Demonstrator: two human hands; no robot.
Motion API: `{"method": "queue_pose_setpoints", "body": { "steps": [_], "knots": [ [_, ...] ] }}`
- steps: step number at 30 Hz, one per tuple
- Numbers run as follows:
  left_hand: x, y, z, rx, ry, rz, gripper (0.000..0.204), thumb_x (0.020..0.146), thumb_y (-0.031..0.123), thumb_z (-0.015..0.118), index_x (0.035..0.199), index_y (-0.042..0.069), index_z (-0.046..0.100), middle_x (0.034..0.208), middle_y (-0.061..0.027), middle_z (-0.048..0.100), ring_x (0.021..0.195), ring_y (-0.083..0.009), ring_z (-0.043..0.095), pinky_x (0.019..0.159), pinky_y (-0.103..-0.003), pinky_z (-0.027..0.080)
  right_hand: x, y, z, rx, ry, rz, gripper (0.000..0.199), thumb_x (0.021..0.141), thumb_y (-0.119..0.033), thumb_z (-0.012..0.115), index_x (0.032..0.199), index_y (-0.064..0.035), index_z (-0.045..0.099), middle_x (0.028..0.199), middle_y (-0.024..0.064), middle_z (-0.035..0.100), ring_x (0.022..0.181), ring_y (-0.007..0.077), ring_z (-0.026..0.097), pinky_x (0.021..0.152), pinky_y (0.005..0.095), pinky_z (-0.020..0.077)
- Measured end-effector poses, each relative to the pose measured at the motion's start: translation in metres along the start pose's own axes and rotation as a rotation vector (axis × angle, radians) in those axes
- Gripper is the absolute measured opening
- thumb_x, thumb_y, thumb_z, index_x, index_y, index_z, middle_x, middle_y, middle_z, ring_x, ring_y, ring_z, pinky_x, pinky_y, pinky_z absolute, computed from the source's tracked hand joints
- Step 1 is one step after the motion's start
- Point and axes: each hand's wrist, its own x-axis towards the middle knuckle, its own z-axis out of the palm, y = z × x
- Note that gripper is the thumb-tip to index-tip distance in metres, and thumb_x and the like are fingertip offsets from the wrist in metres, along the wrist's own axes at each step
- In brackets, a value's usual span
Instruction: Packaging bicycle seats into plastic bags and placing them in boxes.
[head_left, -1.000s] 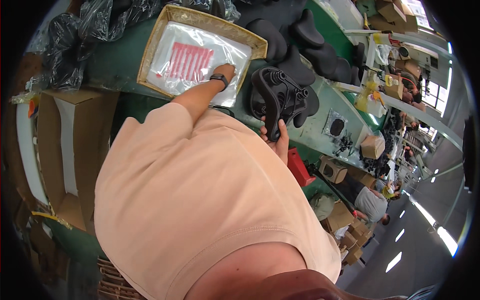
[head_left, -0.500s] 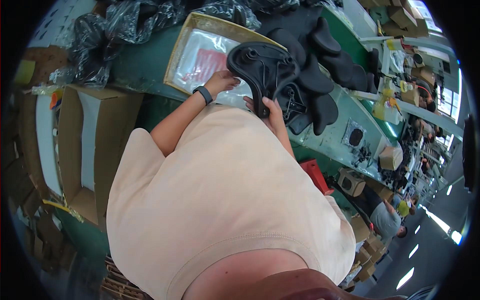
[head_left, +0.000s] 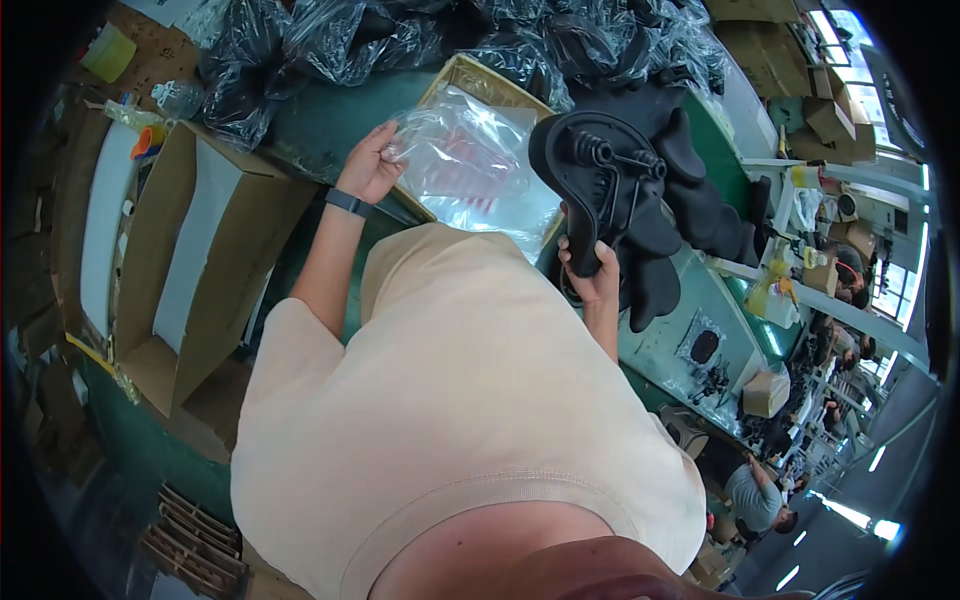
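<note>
By the right hand (head_left: 597, 276), a black padded saddle with coil springs underneath (head_left: 575, 150) is held at its narrow nose, fingers wrapped round it, underside turned up. Were that grip loosened, it could be tipped, its bulk being borne from one end. By the left hand (head_left: 368, 174), a thin clear plastic bag (head_left: 450, 140) is pinched at its edge and spread above a shallow tan cardboard box (head_left: 512, 88) at the near edge of the green counter (head_left: 325, 105). The bag could be lost through so small a pinch, or torn if snagged by the springs. Toward the counter's right end, piled black saddles (head_left: 690, 190) could be knocked if crowded. Along the far edge, dark plastic-wrapped bundles (head_left: 345, 42) are heaped.
</note>
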Motion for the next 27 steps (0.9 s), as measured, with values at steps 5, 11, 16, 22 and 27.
{"method": "queue_pose_setpoints", "body": {
  "steps": [5, 11, 16, 22, 27],
  "knots": [
    [0.003, -0.055, 0.046, -0.026, -0.154, -0.345, 0.01, 0.113, 0.019, 0.067, 0.117, 0.012, 0.071, 0.081, 0.0067, 0.063, 0.065, -0.0054, 0.055, 0.065, -0.026, 0.049, 0.003, 0.019, -0.018, 0.052, -0.062, 0.092, 0.075, 0.096, -0.032, 0.075, 0.156, 0.0074, 0.054, 0.151, 0.0223, 0.066, 0.138, 0.0418, 0.063, 0.104, 0.0432, 0.0571],
    [0.005, -0.109, 0.095, 0.127, 0.038, -0.17, 0.021, 0.118, 0.019, 0.054, 0.12, 0.008, 0.071, 0.088, 0.0007, 0.069, 0.069, -0.0046, 0.061, 0.054, -0.023, 0.044, 0.023, 0.045, 0.008, -0.098, 0.065, 0.096, 0.078, 0.09, -0.017, 0.08, 0.158, 0.0047, 0.049, 0.136, 0.0232, 0.071, 0.113, 0.0326, 0.071, 0.103, 0.0436, 0.058],
    [0.009, -0.072, 0.09, 0.59, 0.047, 0.265, 0.022, 0.107, 0.024, 0.076, 0.107, 0.003, 0.082, 0.088, -0.0006, 0.074, 0.067, -0.0075, 0.063, 0.054, -0.026, 0.046, 0.01, 0.028, 0.053, -1.115, 0.173, -0.364, 0.099, 0.082, -0.012, 0.09, 0.164, 0.006, 0.038, 0.146, 0.0238, 0.067, 0.127, 0.0394, 0.07, 0.114, 0.0359, 0.0499],
    [-0.049, -0.052, 0.193, 1.107, -0.136, 1.08, 0.016, 0.102, 0.013, 0.078, 0.11, 0.001, 0.084, 0.095, -0.0094, 0.074, 0.085, -0.0204, 0.071, 0.074, -0.034, 0.055, 0.014, 0.015, 0.095, -1.706, 0.132, -0.379, 0.106, 0.078, -0.018, 0.093, 0.168, -0.0059, 0.039, 0.158, 0.0292, 0.054, 0.126, 0.0478, 0.07, 0.111, 0.0455, 0.0552],
    [-0.086, -0.084, 0.249, 2.017, -0.758, 1.18, 0.012, 0.084, 0.014, 0.074, 0.094, 0.008, 0.078, 0.101, -0.008, 0.067, 0.08, -0.0318, 0.076, 0.067, -0.044, 0.062, 0.018, 0.015, 0.083, -1.75, 0.007, -0.318, 0.094, 0.076, -0.018, 0.093, 0.161, -0.0118, 0.052, 0.159, 0.0244, 0.054, 0.12, 0.0463, 0.072, 0.101, 0.049, 0.0604]
  ]
}}
